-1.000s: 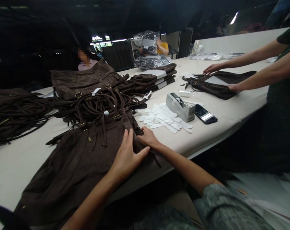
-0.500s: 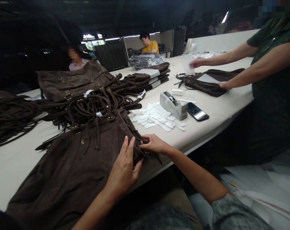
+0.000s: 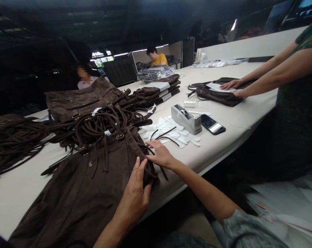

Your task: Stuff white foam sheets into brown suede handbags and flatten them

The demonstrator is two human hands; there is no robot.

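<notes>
A dark brown handbag (image 3: pixel 94 193) with brass fittings and thin ties lies on the table in front of me. My left hand (image 3: pixel 133 189) rests on its right side, fingers stretched along the fabric and thumb apart. At the bag's upper right side edge, my right hand (image 3: pixel 161 155) is closed, with thumb and fingertips pinched at the dark ties there. Loose ends of the thin brown ties (image 3: pixel 166 134) fan out beyond the fingers, over a pile of white paper strips (image 3: pixel 184 137). The exact spot of the pinch is partly hidden.
A grey tape dispenser (image 3: pixel 186 119) and a phone (image 3: pixel 213 124) lie right of the strips. More brown bags (image 3: pixel 86 100) are heaped behind mine. Across the table (image 3: pixel 235 127), a co-worker's hands (image 3: pixel 233 88) press white paper on another bag.
My right hand has shifted slightly up and left, and the tie ends now fan out over the white strips. The co-worker's hands have come together on their bag with the paper laid down.
</notes>
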